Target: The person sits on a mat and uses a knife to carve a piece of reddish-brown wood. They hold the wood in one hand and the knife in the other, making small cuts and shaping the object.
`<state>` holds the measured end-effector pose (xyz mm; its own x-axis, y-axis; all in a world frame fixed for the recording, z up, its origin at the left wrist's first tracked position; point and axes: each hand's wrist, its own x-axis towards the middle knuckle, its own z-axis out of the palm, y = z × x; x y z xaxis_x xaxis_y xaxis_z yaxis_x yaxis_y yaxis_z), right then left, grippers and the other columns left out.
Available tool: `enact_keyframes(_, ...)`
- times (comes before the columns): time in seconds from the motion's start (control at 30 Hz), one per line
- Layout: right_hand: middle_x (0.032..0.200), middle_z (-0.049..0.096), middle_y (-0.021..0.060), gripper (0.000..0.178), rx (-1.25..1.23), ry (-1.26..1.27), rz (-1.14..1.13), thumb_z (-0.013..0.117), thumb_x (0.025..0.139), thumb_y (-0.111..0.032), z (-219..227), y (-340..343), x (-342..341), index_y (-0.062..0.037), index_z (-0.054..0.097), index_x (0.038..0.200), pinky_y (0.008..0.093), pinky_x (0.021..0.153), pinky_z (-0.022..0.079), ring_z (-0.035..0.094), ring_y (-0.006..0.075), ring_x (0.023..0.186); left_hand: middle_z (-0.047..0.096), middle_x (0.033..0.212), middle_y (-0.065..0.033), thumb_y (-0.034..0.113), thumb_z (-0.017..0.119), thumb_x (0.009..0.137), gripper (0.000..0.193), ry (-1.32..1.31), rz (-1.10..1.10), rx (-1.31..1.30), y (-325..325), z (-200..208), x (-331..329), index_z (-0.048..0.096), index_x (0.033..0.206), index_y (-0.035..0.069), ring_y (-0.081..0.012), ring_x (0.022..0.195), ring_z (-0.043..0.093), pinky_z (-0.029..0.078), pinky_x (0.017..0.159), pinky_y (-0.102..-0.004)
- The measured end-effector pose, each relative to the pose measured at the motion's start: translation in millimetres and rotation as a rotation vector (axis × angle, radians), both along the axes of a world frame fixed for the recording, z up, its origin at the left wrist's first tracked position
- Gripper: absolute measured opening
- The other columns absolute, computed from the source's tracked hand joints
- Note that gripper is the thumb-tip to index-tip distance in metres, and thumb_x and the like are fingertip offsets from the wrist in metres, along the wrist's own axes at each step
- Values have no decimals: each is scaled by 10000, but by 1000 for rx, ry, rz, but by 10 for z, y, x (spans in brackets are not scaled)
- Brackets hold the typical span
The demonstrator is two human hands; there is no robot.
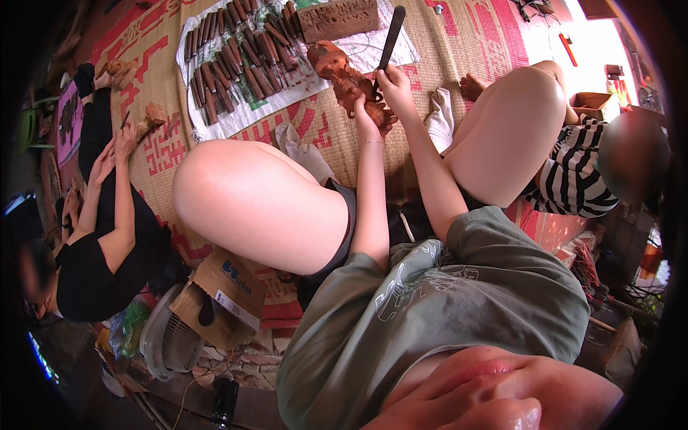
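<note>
A reddish-brown wood carving (347,80) with a knobbly, curling outline lies slanted over the mat in front of me. My left hand (370,123) is closed around its near end. My right hand (395,87) grips a long, dark, flat file-like tool (392,37), whose far end points up and away. The tool's lower end meets the carving beside my left fingers; its exact contact is hidden. Just beyond the carving, several wooden-handled carving tools (251,61) lie in rows on a white cloth (236,129).
A brown block (338,20) sits at the cloth's far edge. My bent knees flank the patterned mat (165,79). At left, a person in black (97,265) handles a small wooden piece (152,118). A person in stripes (580,168) sits at right. Behind left are a cardboard box (218,297) and fan (172,344).
</note>
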<state>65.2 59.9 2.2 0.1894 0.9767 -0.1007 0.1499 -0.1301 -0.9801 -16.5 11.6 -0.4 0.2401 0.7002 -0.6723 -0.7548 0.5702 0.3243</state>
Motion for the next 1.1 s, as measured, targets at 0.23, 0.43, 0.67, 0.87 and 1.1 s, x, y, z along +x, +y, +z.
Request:
enact_keyframes(0.23, 624, 517, -8, 149, 31, 4, -64, 507, 863, -132, -70, 5, -9, -15, 561, 789, 223, 492, 364, 440, 52, 551, 583, 599, -137, 575, 423, 762, 539, 23, -26, -23, 3, -42, 12, 498, 833, 46, -219, 437, 549, 335, 357, -232)
enact_keyframes(0.43, 701, 518, -25, 129, 108, 250, -105, 491, 882, -119, -30, -1, -30, -20, 547, 820, 204, 549, 375, 447, 50, 606, 585, 599, -140, 577, 425, 759, 543, 10, -38, -36, 3, -62, -4, 491, 849, 45, -220, 439, 552, 328, 346, -230)
enact_keyframes(0.67, 654, 531, -7, 142, 59, 119, -50, 496, 872, -110, 2, 18, -62, -12, 554, 787, 209, 509, 370, 452, 52, 566, 583, 587, -137, 559, 437, 764, 516, 10, 0, -24, 4, -83, 3, 498, 825, 50, -218, 423, 543, 326, 343, -231)
enact_keyframes(0.87, 637, 523, -10, 143, 99, 129, -111, 498, 868, -114, -5, 14, -58, -13, 555, 786, 218, 499, 366, 447, 51, 557, 584, 598, -123, 544, 430, 775, 498, -9, -38, -25, -6, -95, -8, 503, 831, 54, -216, 419, 540, 321, 333, -236)
enact_keyframes(1.1, 607, 518, -3, 142, 62, 29, -52, 510, 859, -127, -11, 5, -71, -10, 565, 800, 224, 492, 367, 452, 57, 540, 576, 673, -77, 526, 425, 787, 471, 13, 74, 38, -4, -33, 23, 505, 874, 69, -218, 415, 535, 321, 316, -241)
